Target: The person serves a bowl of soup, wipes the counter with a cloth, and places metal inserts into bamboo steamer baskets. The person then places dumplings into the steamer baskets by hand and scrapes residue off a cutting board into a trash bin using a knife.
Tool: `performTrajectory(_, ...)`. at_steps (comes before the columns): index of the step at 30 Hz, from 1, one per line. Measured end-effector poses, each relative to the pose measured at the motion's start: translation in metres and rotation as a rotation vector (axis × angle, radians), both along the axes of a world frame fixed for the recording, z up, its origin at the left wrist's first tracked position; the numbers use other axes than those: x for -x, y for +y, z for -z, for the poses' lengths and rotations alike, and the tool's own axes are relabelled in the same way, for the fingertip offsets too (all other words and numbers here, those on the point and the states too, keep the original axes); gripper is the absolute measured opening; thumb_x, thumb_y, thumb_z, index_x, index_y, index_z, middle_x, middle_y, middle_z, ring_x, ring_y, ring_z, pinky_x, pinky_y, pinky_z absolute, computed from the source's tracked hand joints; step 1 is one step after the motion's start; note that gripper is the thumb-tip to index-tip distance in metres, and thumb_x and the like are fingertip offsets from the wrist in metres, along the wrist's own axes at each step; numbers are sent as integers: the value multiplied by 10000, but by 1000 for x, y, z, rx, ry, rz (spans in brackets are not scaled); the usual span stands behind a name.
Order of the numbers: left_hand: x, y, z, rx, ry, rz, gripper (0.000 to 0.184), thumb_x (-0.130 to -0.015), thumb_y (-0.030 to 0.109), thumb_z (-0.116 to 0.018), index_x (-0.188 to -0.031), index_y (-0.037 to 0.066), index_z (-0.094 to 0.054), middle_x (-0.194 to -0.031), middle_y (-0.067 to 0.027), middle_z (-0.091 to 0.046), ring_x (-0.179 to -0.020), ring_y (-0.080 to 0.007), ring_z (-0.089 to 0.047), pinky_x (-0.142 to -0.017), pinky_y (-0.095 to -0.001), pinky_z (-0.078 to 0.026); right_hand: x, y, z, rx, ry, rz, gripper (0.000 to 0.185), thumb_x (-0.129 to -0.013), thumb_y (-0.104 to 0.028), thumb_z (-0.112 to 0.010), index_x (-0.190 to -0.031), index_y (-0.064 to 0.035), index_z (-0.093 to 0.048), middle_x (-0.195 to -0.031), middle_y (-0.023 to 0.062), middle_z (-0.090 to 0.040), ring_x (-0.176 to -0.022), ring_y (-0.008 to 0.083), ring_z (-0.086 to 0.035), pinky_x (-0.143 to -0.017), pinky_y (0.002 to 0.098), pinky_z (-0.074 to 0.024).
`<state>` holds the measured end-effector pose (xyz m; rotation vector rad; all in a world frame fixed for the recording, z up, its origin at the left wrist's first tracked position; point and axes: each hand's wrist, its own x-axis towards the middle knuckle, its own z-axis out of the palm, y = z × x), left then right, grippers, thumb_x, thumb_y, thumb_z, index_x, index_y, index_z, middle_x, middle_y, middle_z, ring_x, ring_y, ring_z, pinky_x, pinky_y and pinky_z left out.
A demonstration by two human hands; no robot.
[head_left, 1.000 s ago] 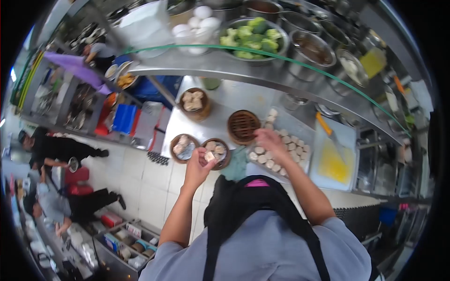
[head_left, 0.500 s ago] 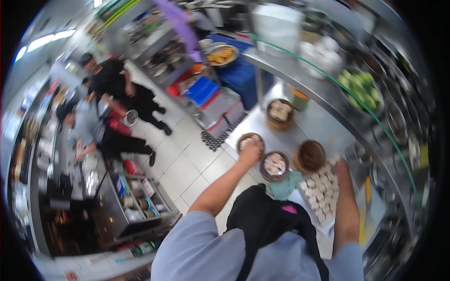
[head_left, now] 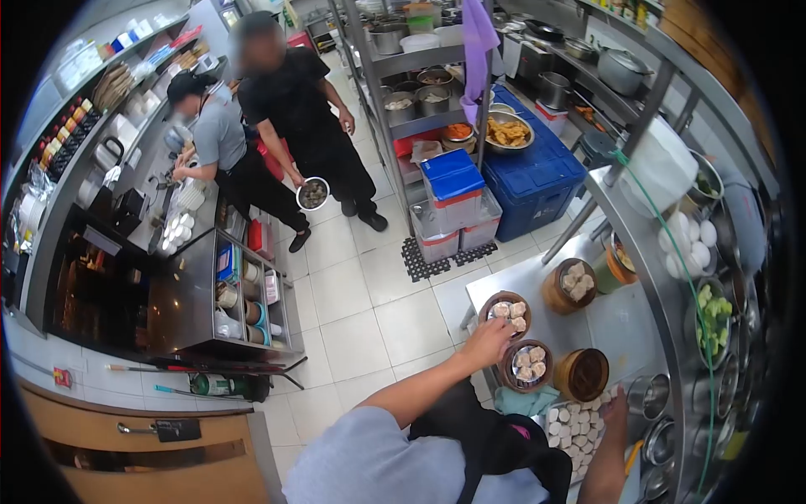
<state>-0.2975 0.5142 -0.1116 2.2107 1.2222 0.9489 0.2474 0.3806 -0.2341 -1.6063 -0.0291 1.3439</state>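
Note:
My left hand (head_left: 489,344) is at the near side of a round steamer basket (head_left: 484,316) that holds several open-topped dumplings (head_left: 518,309). Its fingers are bent together over the contents, and what they pinch is hidden. Just nearer stands a second steamer basket (head_left: 503,370) with several similar dumplings. My right hand (head_left: 617,406) is at the far right corner of a tray (head_left: 546,417) filled with rows of pale dumplings (head_left: 573,427). Its fingers look curled in beside the end dumplings, their tips partly hidden.
Another steamer basket (head_left: 556,292) with dumplings stands farther back. A brown basket (head_left: 582,375) sits beside a green cloth (head_left: 525,401). Metal pots (head_left: 648,395) stand right, under a steel shelf (head_left: 638,227). Two people stand across the aisle, one holding a bowl (head_left: 313,193).
The camera view has swung, so the worktable appears lower and farther right. My left hand has shifted from over the far basket to its near side. My right hand remains by the tray.

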Motion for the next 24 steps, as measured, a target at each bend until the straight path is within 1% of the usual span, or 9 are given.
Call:
performTrajectory(2, 8, -2, 3, 35, -16, -18, 323, -819, 61, -670, -1137, 99, -626, -990, -155, -560, -956, -384, -585, -827, -493, -480, 8, -2, -7, 49, -103, 122, 565, -933, -488, -682, -1348, -123, -563, -1274, 72, -633, -1164, 196, -602, -912, 304, -470)
performTrajectory(6, 15, -3, -11, 48, -136, 51, 338, -826, 54, -667, -1162, 73, -633, -1001, -151, -588, -973, -367, -599, -836, -466, -490, 5, -21, -11, 89, -260, 133, 650, -922, -556, -670, -1407, -152, -513, -1380, 76, -565, -1178, 154, -559, -862, 261, -436)
performTrajectory(8, 12, -3, -24, 46, -192, 71, 343, -832, 56, -669, -1174, 59, -639, -1009, -145, -606, -982, -355, -607, -845, -451, -496, 6, -35, -23, -146, -184, 286, 651, -868, -615, -710, -1235, -90, -593, -1010, 44, -643, -865, 76, -584, -646, 213, -439)
performTrajectory(9, 9, -3, -36, 66, -242, 145, 344, -836, 80, -683, -1176, 55, -639, -1019, -143, -614, -984, -349, -612, -847, -441, -500, 7, -42, -34, -143, -190, 279, 651, -868, -615, -710, -1235, -90, -593, -1010, 44, -643, -865, 76, -584, -646, 213, -439)
performTrajectory(12, -9, -10, -64, 94, -333, 300, 374, -841, 133, -714, -1197, 50, -635, -1053, -138, -632, -1006, -341, -613, -872, -434, -497, 84, -42, -136, -283, -25, 323, 631, -912, -615, -651, -1216, -66, -581, -978, 48, -632, -819, 77, -580, -628, 214, -437)
performTrajectory(17, -48, -30, -136, 12, -492, 576, 507, -835, 216, -760, -1290, 55, -603, -1173, -122, -631, -1082, -335, -595, -949, -449, -462, 231, -37, -257, -706, 225, 58, 478, -1007, -537, -532, -1209, -108, -587, -1004, 16, -639, -794, 111, -568, -683, 262, -469)
performTrajectory(18, -57, -34, -147, -21, -544, 609, 544, -828, 214, -769, -1316, 57, -585, -1207, -121, -615, -1100, -336, -587, -958, -453, -452, 251, -33, -265, -707, 218, 70, 478, -1007, -537, -532, -1209, -108, -587, -1004, 16, -639, -794, 111, -568, -683, 262, -469)
performTrajectory(20, -72, -40, -153, -55, -599, 654, 582, -821, 211, -778, -1342, 59, -568, -1240, -120, -599, -1118, -338, -578, -967, -457, -443, 279, -26, -273, -781, 413, -127, 480, -1020, -521, -516, -1272, -115, -566, -1088, 27, -639, -843, 142, -576, -787, 327, -506)
performTrajectory(24, -90, -46, -153, 121, -524, 733, 587, -800, 180, -794, -1330, 65, -570, -1244, -135, -588, -1099, -330, -586, -954, -440, -456, 309, -11, -282, -711, 442, -15, 476, -1026, -511, -507, -1282, -116, -571, -1089, 23, -641, -937, 159, -597, -877, 349, -514)
